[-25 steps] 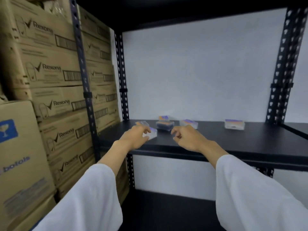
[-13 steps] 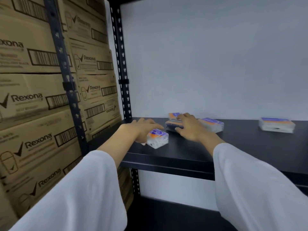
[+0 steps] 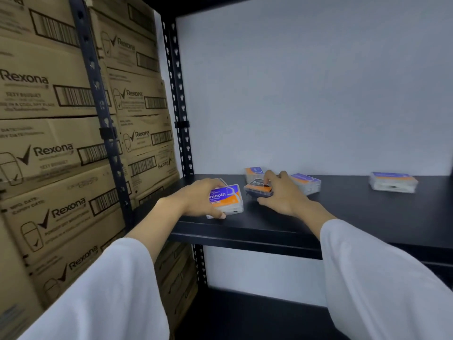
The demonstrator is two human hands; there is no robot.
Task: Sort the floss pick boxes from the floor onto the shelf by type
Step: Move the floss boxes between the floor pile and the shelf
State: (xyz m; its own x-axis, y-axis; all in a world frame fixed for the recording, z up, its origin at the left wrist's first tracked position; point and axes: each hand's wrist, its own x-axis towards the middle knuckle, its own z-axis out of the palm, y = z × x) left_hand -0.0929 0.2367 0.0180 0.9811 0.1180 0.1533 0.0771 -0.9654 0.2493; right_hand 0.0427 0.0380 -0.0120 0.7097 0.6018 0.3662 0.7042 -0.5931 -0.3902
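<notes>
On the black shelf [image 3: 355, 217], my left hand [image 3: 196, 198] grips a clear floss pick box with a purple and orange "Smooth" label [image 3: 226, 198] near the front left. My right hand [image 3: 282, 195] holds a dark "Charcoal" box [image 3: 257, 187] just to the right of it. Behind these stands another clear box [image 3: 255, 173] near the wall. A further clear box [image 3: 306, 182] lies right of my right hand, and one more [image 3: 392, 182] sits apart at the far right.
Stacked Rexona cardboard cartons [image 3: 61, 153] fill the neighbouring rack on the left, behind a perforated black upright [image 3: 181, 119]. A white wall [image 3: 306, 94] backs the shelf. A lower black shelf [image 3: 245, 315] sits underneath.
The view has closed in on the shelf. My left hand has taken hold of the Smooth box, and my right hand has reached forward onto the Charcoal box.
</notes>
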